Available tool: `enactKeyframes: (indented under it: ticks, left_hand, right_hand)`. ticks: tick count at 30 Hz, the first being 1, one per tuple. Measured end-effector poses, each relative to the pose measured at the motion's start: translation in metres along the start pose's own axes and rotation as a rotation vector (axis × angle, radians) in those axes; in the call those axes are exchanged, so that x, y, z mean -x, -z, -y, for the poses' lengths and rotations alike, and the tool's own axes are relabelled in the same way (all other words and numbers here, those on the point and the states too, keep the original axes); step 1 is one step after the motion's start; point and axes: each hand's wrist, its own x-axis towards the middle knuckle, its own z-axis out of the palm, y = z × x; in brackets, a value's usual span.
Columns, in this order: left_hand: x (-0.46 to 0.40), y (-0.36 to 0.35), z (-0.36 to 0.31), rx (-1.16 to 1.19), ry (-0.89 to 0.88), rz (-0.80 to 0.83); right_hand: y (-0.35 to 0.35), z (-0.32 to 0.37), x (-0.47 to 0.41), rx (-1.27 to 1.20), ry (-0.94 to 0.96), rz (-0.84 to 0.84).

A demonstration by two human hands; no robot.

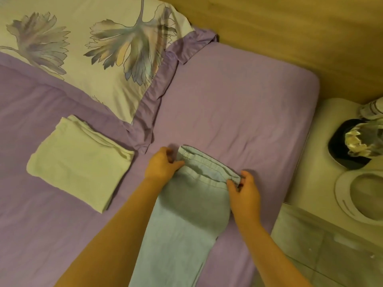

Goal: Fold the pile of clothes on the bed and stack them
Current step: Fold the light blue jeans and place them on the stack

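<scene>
Light blue trousers (182,222) lie lengthwise on the purple bed sheet (238,104), the elastic waistband at the far end and the legs running toward me. My left hand (160,165) pinches the waistband's left corner. My right hand (244,190) pinches the waistband's right corner. A folded pale yellow garment (76,164) lies flat on the bed to the left of the trousers, apart from them.
A floral pillow (93,48) with a purple frill lies at the head of the bed. A wooden wall (290,27) runs behind. Right of the bed stands a white bedside surface (310,162) with a dark round dish, crumpled wrapping and a white ring-shaped object.
</scene>
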Motion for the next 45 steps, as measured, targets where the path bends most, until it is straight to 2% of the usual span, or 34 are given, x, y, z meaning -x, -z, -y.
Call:
enactKeyframes:
  ticks: [3, 5, 7, 11, 13, 15, 17, 19, 22, 24, 26, 29, 31, 33, 34, 36, 37, 40, 42, 45]
  left_hand:
    - [0.0, -0.002, -0.008, -0.281, -0.227, 0.003]
    - [0.006, -0.001, -0.01, -0.323, -0.369, 0.01]
    - [0.006, 0.002, -0.014, -0.33, -0.388, 0.053]
    - [-0.011, 0.022, -0.032, -0.465, -0.384, 0.101]
    - [-0.017, 0.031, -0.041, -0.486, -0.401, 0.043]
    - [-0.019, 0.027, -0.05, -0.556, -0.367, 0.094]
    - [-0.023, 0.017, -0.053, -0.522, -0.31, 0.222]
    - [-0.029, 0.016, -0.055, -0.433, -0.287, 0.247]
    - [-0.029, 0.015, -0.046, -0.436, -0.29, 0.073]
    - [-0.015, 0.007, -0.039, -0.328, -0.277, -0.045]
    - [-0.001, -0.001, -0.033, -0.224, -0.146, -0.146]
    - [0.01, -0.002, -0.023, -0.42, 0.127, -0.009]
    - [0.012, 0.003, -0.022, -0.354, 0.18, 0.081]
    - [0.01, 0.007, -0.022, -0.078, 0.14, 0.135]
    - [0.011, 0.011, -0.022, 0.112, 0.088, 0.132]
    - [0.012, 0.019, -0.026, 0.389, -0.025, 0.006]
    - [0.01, 0.022, -0.029, 0.399, -0.07, -0.065]
    - [0.006, 0.013, -0.035, 0.088, -0.095, -0.129]
    - [0.018, -0.002, -0.03, -0.025, -0.108, -0.232]
    - [0.065, -0.033, 0.0, -0.11, -0.1, -0.37]
  right_hand:
    - [0.007, -0.002, -0.002, 0.349, 0.168, 0.086]
    - [0.012, -0.003, 0.001, 0.455, 0.272, 0.124]
    - [0.016, 0.0, 0.001, 0.42, 0.271, 0.132]
    - [0.027, 0.009, -0.011, 0.164, 0.295, 0.101]
    - [0.034, 0.014, -0.016, 0.136, 0.311, 0.085]
    - [0.035, 0.014, -0.025, 0.153, 0.269, 0.149]
    - [0.036, 0.015, -0.035, 0.151, 0.244, 0.234]
    - [0.04, 0.015, -0.043, 0.147, 0.297, 0.271]
    - [0.043, 0.01, -0.049, 0.31, 0.349, 0.231]
    - [0.04, 0.007, -0.043, 0.378, 0.348, 0.157]
    - [0.038, 0.007, -0.031, 0.39, 0.287, 0.081]
    - [0.037, 0.004, -0.015, 0.481, 0.181, 0.076]
    - [0.033, 0.002, -0.007, 0.294, 0.088, 0.185]
    - [0.029, 0.003, 0.002, -0.036, 0.033, 0.273]
    - [0.028, 0.001, 0.005, -0.156, 0.05, 0.249]
    - [0.029, -0.002, 0.009, -0.268, 0.134, 0.139]
    - [0.029, -0.001, 0.007, -0.289, 0.149, 0.099]
    - [0.026, -0.001, -0.007, -0.242, 0.069, 0.088]
    - [0.026, 0.002, -0.018, -0.137, 0.072, 0.11]
    - [0.029, 0.006, -0.021, 0.096, 0.227, 0.065]
